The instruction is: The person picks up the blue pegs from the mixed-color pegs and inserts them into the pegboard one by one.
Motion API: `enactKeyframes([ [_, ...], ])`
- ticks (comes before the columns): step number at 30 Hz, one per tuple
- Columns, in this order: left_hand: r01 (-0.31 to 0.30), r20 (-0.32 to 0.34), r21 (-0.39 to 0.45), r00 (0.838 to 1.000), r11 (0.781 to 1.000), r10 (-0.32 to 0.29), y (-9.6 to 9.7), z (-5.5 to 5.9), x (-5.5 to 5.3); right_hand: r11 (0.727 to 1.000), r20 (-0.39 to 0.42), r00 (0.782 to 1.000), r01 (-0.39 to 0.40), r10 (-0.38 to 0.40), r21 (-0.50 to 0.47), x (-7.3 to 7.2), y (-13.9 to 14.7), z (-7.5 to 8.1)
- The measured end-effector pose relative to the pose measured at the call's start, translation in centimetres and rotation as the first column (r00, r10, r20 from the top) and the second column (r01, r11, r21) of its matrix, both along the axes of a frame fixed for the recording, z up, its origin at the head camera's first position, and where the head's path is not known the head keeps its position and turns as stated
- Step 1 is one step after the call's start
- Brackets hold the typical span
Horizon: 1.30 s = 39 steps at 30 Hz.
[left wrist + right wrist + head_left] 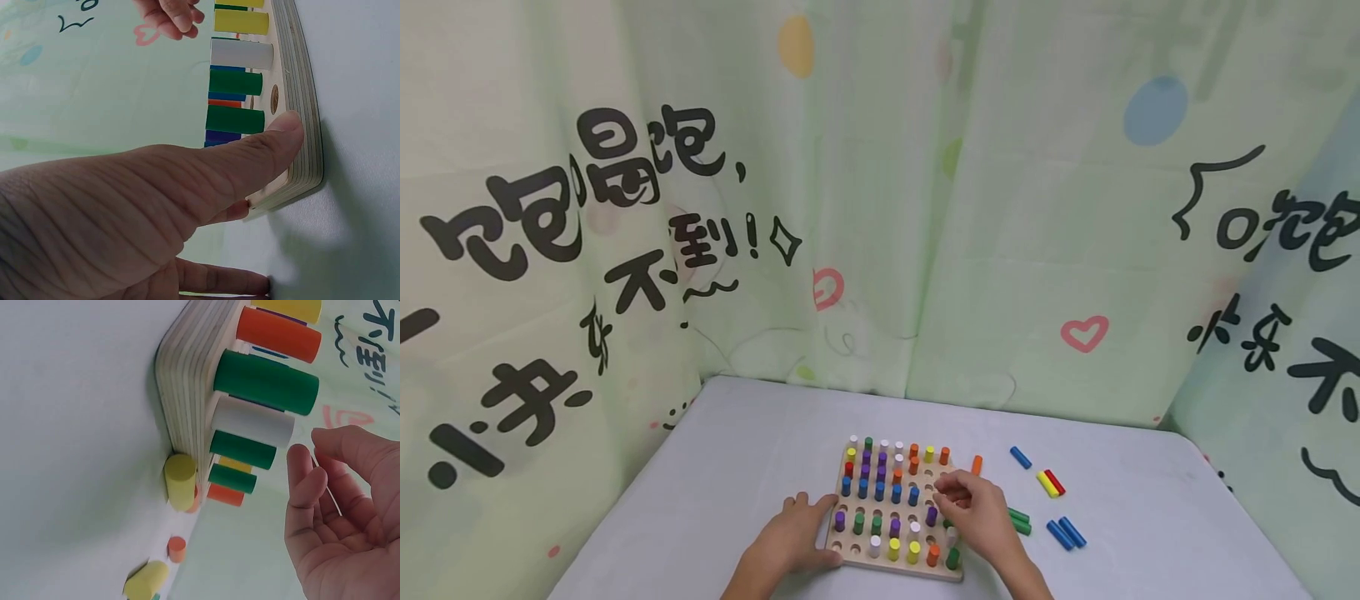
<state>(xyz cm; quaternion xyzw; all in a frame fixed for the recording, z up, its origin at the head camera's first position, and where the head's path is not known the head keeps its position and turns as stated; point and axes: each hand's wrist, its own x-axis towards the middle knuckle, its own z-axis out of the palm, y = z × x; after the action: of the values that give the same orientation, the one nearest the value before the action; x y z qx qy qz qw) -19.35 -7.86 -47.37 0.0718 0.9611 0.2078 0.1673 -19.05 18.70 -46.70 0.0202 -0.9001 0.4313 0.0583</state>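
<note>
A wooden pegboard (917, 572) lies on the table with rows of coloured pegs upright in its holes. At the board's near left corner, my left hand (790, 533) rests against its edges, thumb straight along the front edge in the left wrist view. Over the right side of the board hovers my right hand (981, 512), fingers loosely bent. Thumb and index tips come close together in the right wrist view, with nothing between them. A white peg (253, 422) and a green peg (265, 382) stand close by those fingertips. Part of the board's right side is hidden under this hand.
Right of the board lie loose pegs: an orange peg (977, 465), a blue peg (1020, 457), a yellow peg (1047, 483) beside a red peg (1056, 482), green pegs (1019, 522) and two more blue ones. A printed curtain (1000, 250) surrounds the white table (760, 433).
</note>
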Motion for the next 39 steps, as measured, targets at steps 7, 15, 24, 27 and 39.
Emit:
enactKeyframes([
  [7,0.017,-0.013,-0.008,1.0,1.0,-0.017,-0.2,0.1,0.1,0.999,0.003,0.999,0.048,-0.048,0.021,0.6,1.3,0.2],
  [15,-0.005,0.013,-0.008,1.0,1.0,0.005,0.0,-0.2,-0.1,0.992,0.028,0.993,0.109,-0.111,0.059,1.0,3.1,0.2],
  [24,0.013,-0.006,-0.007,1.0,1.0,-0.013,-0.1,0.0,0.1,0.982,0.037,0.983,0.177,-0.18,0.061,1.6,5.3,-0.1],
  [27,0.012,-0.003,-0.006,1.0,1.0,-0.012,-0.1,0.1,0.2,0.979,0.039,0.981,0.188,-0.191,0.076,1.8,6.1,-0.4],
  [39,0.005,0.002,-0.013,1.0,1.0,-0.005,0.0,0.0,0.0,0.96,0.085,0.961,0.253,-0.264,0.118,2.3,9.3,-1.2],
])
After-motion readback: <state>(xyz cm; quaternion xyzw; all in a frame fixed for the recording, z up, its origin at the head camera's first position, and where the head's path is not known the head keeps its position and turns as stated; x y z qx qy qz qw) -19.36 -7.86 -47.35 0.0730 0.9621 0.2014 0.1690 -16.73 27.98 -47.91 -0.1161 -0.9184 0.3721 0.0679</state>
